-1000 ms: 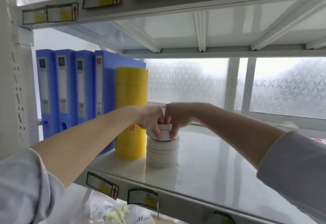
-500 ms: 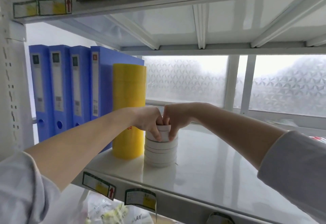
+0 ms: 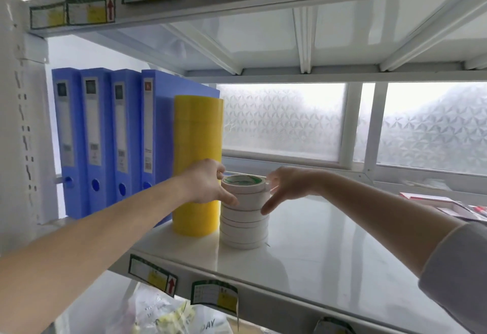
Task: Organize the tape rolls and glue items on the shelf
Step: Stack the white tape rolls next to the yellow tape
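Both forearms extend forward, sleeves pushed back. Left hand [image 3: 208,185]: fingers curled, thumb forward, grip loose. Right hand [image 3: 286,186]: fingers spread, thumb pointing down, grip released.

Four blue binders [image 3: 105,141] stand at nine o'clock. One yellow tape stack [image 3: 197,149] stands beside them. One white tape stack [image 3: 245,225] has about six rolls.

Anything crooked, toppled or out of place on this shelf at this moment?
Nothing stands out. The white tape stack stands upright beside the yellow tape stack, its rolls roughly aligned. The left hand touches its side; the right hand is open beside it. The blue binders stand upright.
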{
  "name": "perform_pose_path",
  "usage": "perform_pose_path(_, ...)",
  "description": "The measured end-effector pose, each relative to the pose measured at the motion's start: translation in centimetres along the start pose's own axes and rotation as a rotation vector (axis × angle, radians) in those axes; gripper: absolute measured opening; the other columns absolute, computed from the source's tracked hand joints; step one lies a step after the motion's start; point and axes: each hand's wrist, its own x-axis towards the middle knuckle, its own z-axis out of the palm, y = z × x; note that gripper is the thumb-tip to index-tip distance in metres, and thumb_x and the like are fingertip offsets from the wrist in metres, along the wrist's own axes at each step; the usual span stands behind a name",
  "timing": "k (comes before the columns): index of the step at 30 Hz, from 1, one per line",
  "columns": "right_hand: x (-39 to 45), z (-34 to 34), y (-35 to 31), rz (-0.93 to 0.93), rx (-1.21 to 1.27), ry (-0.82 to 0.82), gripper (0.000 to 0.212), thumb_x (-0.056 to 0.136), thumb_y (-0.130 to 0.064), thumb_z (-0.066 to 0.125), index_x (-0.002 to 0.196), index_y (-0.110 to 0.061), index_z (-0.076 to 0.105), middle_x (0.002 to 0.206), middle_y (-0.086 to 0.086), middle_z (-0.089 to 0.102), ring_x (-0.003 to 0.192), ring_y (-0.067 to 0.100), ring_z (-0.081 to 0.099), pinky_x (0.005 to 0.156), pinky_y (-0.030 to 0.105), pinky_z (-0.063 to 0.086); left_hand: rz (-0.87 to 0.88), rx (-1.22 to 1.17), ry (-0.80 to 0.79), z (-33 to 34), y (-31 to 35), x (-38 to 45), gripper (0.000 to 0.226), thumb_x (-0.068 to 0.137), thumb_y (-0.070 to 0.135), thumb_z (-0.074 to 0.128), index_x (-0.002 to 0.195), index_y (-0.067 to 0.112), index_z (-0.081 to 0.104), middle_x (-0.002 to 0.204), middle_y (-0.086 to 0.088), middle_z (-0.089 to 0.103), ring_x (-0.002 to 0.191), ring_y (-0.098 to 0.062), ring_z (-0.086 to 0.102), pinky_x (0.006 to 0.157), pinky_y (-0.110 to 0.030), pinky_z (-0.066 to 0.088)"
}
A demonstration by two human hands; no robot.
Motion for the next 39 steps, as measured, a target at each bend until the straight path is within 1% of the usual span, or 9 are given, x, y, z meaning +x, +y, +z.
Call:
perform_pose_path(3,0.3,1.6,0.0,-0.019,0.216,0.003,0.065,0.047,-0.048,0.086,0.102,-0.018,0.07,0.107,0.006,0.07,0.105,0.024,0.063,0.096,0.04,0.048,-0.063,-0.079,0.105,1.6,0.1,-0.3,0.08,0.068,0.032,0.083,0.135,0.01,0.046,0.128,-0.006,0.059,0.113,-0.022,0.058,0.088,-0.029,0.049)
perform_pose_path(6,0.5,2.5,0.1,-0.013,0.359,0.01,0.073,0.036,-0.051,0.083,0.101,-0.02,0.072,0.107,0.004,0.071,0.106,0.022,0.063,0.097,0.038,0.049,-0.098,-0.127,0.105,3.0,-0.2,-0.1,0.049,0.065,0.033,0.084,0.103,0.013,0.062,0.099,-0.001,0.067,0.093,-0.019,0.063,0.074,-0.026,0.05)
perform_pose_path(12,0.4,3.5,0.6,0.032,0.454,0.016,0.054,0.055,-0.037,0.088,0.102,-0.017,0.071,0.104,0.002,0.071,0.104,0.02,0.063,0.09,0.03,0.049,-0.175,-0.297,0.02,5.4,-2.1,0.5,0.077,0.053,0.04,0.089,0.117,0.009,0.06,0.107,0.002,0.066,0.099,-0.018,0.061,0.09,-0.031,0.05)
perform_pose_path(17,0.1,3.7,0.5,0.043,0.474,0.052,0.053,0.054,-0.036,0.089,0.098,-0.014,0.071,0.097,0.002,0.07,0.097,0.019,0.063,0.085,0.03,0.051,-0.134,-0.329,0.006,5.4,-2.5,1.0,0.087,0.038,0.047,0.09,0.114,0.011,0.065,0.104,0.002,0.07,0.098,-0.018,0.064,0.093,-0.035,0.051)
perform_pose_path(20,0.3,3.8,0.5,0.034,0.484,0.056,0.055,0.052,-0.037,0.089,0.097,-0.012,0.072,0.1,0.005,0.07,0.099,0.021,0.063,0.088,0.032,0.051,-0.125,-0.331,0.03,5.6,-2.5,1.2,0.081,0.042,0.04,0.092,0.112,0.009,0.065,0.102,0.002,0.07,0.097,-0.018,0.063,0.089,-0.03,0.051)
perform_pose_path(25,0.5,3.7,0.6,0.019,0.482,0.045,0.052,0.056,-0.036,0.089,0.098,-0.011,0.072,0.093,0.003,0.067,0.089,0.017,0.06,0.079,0.029,0.051,-0.112,-0.284,0.042,5.4,-2.6,1.3,0.075,0.042,0.044,0.091,0.105,0.01,0.068,0.096,0.003,0.072,0.092,-0.017,0.065,0.088,-0.032,0.053)
perform_pose_path(31,0.6,3.2,1.0,0.0,0.575,-0.037,0.047,0.065,-0.028,0.085,0.106,-0.009,0.071,0.096,0.001,0.067,0.097,0.013,0.062,0.09,0.025,0.053,-0.082,-0.255,-0.019,4.3,-2.1,1.5,0.057,0.056,0.041,0.087,0.103,0.013,0.069,0.084,0.008,0.066,0.076,-0.01,0.056,0.064,-0.02,0.042)
perform_pose_path(35,0.9,3.1,1.1,0.006,0.547,-0.034,0.058,0.055,-0.038,0.088,0.102,-0.009,0.072,0.1,0.005,0.07,0.101,0.016,0.064,0.095,0.03,0.053,-0.085,-0.23,-0.013,4.3,-2.1,1.7,0.064,0.054,0.042,0.088,0.105,0.01,0.068,0.087,0.007,0.066,0.08,-0.012,0.057,0.068,-0.02,0.042)
perform_pose_path(39,0.9,2.9,1.1,-0.007,0.549,-0.066,0.057,0.059,-0.036,0.086,0.108,-0.011,0.071,0.11,0.007,0.07,0.108,0.016,0.063,0.096,0.029,0.052,-0.083,-0.175,-0.016,3.7,-1.5,1.5,0.045,0.064,0.042,0.083,0.09,0.011,0.065,0.064,0.012,0.053,0.055,-0.008,0.045,0.046,-0.016,0.038)
